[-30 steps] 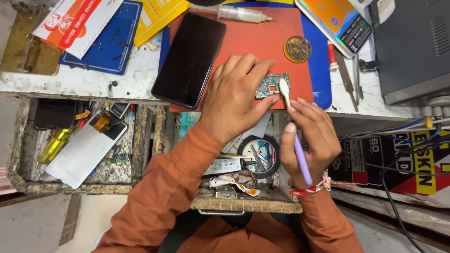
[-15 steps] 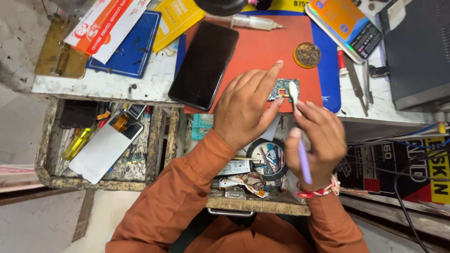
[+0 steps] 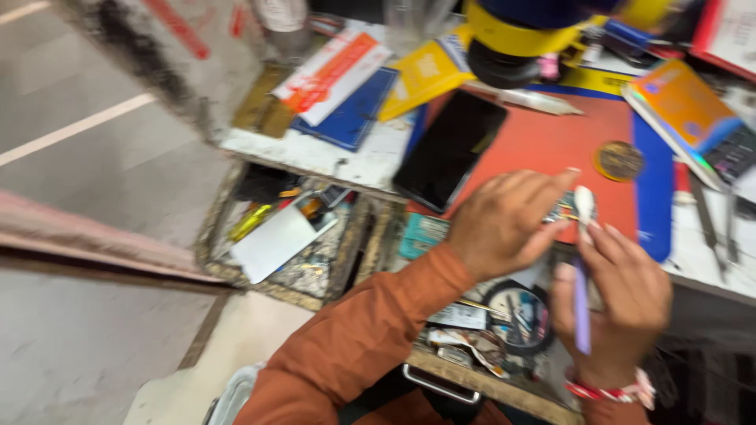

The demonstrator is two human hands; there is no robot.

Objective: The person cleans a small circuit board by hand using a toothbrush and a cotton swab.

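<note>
My left hand (image 3: pixel 504 224) presses on a small circuit board (image 3: pixel 564 209) at the near edge of a red work mat (image 3: pixel 543 149); most of the board is hidden under its fingers. My right hand (image 3: pixel 618 303) grips a purple-handled brush (image 3: pixel 581 307) upright, its white head (image 3: pixel 583 198) touching the board. A black phone (image 3: pixel 450 149) lies face up on the mat's left edge. Both sleeves are orange. The frame is blurred by motion.
An open drawer (image 3: pixel 283 232) below the bench holds a white slab, yellow tool and scraps. A round brown disc (image 3: pixel 619 160) sits on the mat. Coloured packets (image 3: pixel 331 75), a blue mat, an orange box (image 3: pixel 683 102) and tweezers (image 3: pixel 706 212) crowd the bench.
The view has swung to the left and tilted, showing floor on the left. My hands stay on the board and brush.
</note>
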